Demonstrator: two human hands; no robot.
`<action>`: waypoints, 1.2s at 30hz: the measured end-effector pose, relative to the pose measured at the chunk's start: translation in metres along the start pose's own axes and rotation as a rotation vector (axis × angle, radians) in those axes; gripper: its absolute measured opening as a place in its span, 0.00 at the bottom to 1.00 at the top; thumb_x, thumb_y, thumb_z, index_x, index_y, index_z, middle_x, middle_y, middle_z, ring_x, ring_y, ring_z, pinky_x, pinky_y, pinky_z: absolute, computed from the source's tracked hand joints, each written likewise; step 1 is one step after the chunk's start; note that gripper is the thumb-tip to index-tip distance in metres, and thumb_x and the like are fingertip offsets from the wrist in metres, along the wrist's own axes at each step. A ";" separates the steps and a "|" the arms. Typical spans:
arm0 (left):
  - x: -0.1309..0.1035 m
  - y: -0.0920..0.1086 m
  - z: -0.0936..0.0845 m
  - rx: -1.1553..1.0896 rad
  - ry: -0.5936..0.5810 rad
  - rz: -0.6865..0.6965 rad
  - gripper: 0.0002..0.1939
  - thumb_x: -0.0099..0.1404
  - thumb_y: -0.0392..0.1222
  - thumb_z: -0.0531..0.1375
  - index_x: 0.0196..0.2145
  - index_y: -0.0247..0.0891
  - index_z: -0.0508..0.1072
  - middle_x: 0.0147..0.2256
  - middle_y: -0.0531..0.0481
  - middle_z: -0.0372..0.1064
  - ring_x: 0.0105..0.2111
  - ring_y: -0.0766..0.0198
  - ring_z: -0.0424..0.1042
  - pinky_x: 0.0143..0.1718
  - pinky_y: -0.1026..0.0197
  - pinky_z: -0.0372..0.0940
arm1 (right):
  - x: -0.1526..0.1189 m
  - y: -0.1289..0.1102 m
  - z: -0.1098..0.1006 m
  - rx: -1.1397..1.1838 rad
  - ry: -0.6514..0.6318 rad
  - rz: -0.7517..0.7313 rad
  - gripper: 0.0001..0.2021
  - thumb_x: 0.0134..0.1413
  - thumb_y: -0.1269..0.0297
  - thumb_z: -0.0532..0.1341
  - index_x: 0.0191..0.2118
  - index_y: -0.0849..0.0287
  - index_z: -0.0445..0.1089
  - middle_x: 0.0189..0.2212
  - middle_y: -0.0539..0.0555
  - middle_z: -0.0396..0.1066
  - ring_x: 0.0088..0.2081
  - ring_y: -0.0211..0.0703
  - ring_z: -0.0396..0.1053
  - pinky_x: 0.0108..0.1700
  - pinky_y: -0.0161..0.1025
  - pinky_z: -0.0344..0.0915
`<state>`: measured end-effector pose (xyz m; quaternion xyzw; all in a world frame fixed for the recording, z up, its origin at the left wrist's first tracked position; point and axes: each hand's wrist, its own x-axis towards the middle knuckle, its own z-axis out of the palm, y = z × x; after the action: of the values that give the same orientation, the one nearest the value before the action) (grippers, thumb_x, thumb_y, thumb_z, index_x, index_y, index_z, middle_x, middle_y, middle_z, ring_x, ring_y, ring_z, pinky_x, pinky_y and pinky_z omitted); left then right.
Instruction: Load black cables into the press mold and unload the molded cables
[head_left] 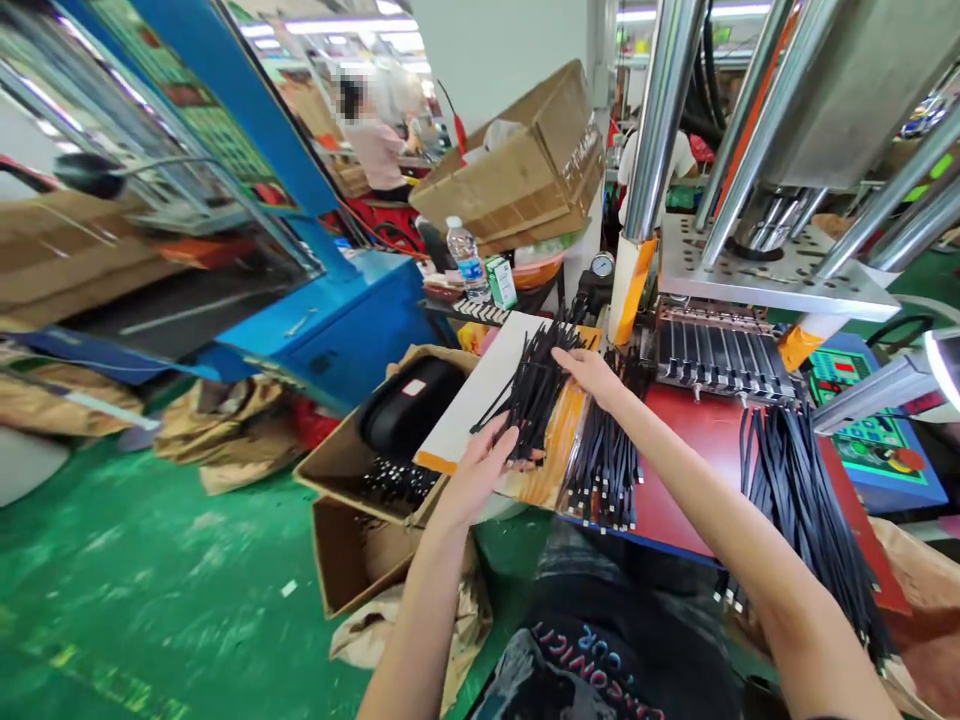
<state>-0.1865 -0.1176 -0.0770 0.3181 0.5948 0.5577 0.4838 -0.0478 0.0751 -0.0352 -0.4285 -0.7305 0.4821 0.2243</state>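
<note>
Both my hands are on a bundle of short black cables [534,395] lying over a white board [469,400] and an orange-taped surface. My left hand [486,458] is at the bundle's near end, its fingers curled round the cables. At the far end, my right hand [589,372] rests its fingers on the cables' upper part; its fingertips are partly hidden among them. Another row of black cables with metal plugs [606,465] lies just right of the bundle. A long bunch of black cables [802,490] hangs across the red mat [694,470].
A press with steel rods [660,120] and a metal plate [772,265] stands ahead right, above a slotted fixture [720,355]. A control panel [870,410] is at right. Cardboard boxes [330,470], a water bottle [466,258] and a blue cabinet [337,330] are left. A person [379,150] sits beyond.
</note>
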 end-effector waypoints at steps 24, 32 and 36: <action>-0.086 -0.054 0.127 -0.341 -0.459 -0.389 0.24 0.70 0.56 0.67 0.54 0.35 0.75 0.30 0.52 0.72 0.33 0.64 0.72 0.43 0.61 0.68 | -0.318 0.081 -0.021 0.137 -0.104 0.309 0.09 0.69 0.60 0.60 0.36 0.57 0.70 0.27 0.47 0.69 0.28 0.37 0.66 0.32 0.34 0.61; -0.082 -0.055 0.134 0.240 -0.692 -0.184 0.21 0.79 0.55 0.54 0.44 0.36 0.78 0.30 0.49 0.80 0.33 0.60 0.78 0.45 0.58 0.69 | -0.346 0.153 0.008 0.829 0.547 0.520 0.28 0.60 0.34 0.64 0.32 0.57 0.65 0.18 0.38 0.49 0.16 0.27 0.45 0.16 0.28 0.43; -0.082 -0.058 0.151 0.299 -0.716 -0.151 0.21 0.78 0.55 0.54 0.47 0.35 0.80 0.40 0.43 0.84 0.39 0.55 0.83 0.48 0.55 0.73 | -0.331 0.149 0.021 0.938 0.591 0.469 0.27 0.58 0.35 0.67 0.31 0.58 0.66 0.17 0.37 0.47 0.15 0.26 0.41 0.16 0.27 0.38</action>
<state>-0.0093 -0.1490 -0.1019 0.5147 0.4847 0.2817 0.6487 0.1741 -0.1895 -0.1498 -0.5492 -0.2325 0.6500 0.4709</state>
